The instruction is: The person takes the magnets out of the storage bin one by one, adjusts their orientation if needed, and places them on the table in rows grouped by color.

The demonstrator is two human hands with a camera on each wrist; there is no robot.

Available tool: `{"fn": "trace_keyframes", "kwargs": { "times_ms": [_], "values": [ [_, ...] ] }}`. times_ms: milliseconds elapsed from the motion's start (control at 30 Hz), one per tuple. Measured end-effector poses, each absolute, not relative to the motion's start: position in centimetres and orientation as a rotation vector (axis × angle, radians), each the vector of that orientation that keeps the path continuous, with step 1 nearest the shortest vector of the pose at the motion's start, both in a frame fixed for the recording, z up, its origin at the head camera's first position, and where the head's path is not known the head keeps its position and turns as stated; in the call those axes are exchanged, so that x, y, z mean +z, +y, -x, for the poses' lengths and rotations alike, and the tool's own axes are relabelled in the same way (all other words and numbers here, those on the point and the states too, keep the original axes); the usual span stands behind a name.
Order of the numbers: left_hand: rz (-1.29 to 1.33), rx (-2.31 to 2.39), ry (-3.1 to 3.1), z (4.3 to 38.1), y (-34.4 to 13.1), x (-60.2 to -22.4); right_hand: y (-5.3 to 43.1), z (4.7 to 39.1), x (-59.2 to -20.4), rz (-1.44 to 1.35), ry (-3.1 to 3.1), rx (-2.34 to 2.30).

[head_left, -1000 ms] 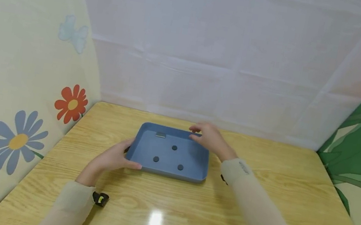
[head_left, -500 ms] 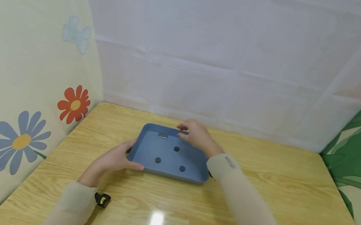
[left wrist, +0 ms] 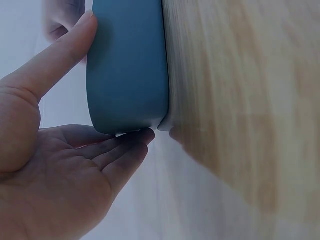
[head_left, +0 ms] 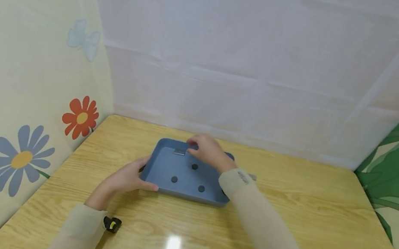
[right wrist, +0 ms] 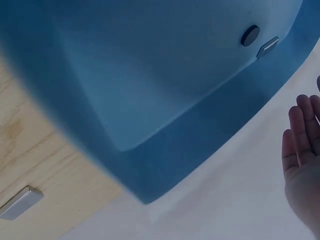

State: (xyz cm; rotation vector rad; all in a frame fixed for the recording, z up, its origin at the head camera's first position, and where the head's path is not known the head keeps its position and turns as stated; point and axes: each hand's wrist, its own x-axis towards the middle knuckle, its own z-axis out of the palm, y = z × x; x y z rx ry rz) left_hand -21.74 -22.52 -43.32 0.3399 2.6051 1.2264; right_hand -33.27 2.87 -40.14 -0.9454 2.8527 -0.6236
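Observation:
A shallow blue tray [head_left: 207, 197] lies on the wooden table. My left hand [head_left: 126, 178] holds its left end: the thumb presses the near wall, and in the left wrist view the fingertips [left wrist: 145, 136] touch the end near the bottom edge. Over the tray's far side is my right hand [head_left: 209, 150], with fingers loosely bent and nothing in them. Close to its left, inside the tray, sits a small silver rectangular block [head_left: 179, 152]. Several dark discs, one of them a round black disc [right wrist: 250, 35], also lie on the tray floor.
Right of the tray, another silver block [right wrist: 22, 202] lies on the table [head_left: 307, 211], partly behind my right forearm in the head view. A white cloth backdrop [head_left: 210, 56] hangs along the table's far edge. Patterned cloths flank both sides.
My right hand has moved left along the tray's far side, towards the silver block inside. The block right of the tray has come into view. My left hand has kept its place.

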Motion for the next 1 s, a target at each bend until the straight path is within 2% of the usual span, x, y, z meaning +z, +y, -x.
{"fn": "trace_keyframes", "kwargs": {
  "times_ms": [600,1000],
  "values": [
    [-0.356,1.261,2.59,21.6,-22.3,-43.3,0.7,33.5,-42.0,0.861,2.757,-0.591],
    [-0.367,1.244,2.6,21.6,-22.5,-43.5,0.3,33.4,-42.8,0.921,2.714,-0.54]
  ]
}}
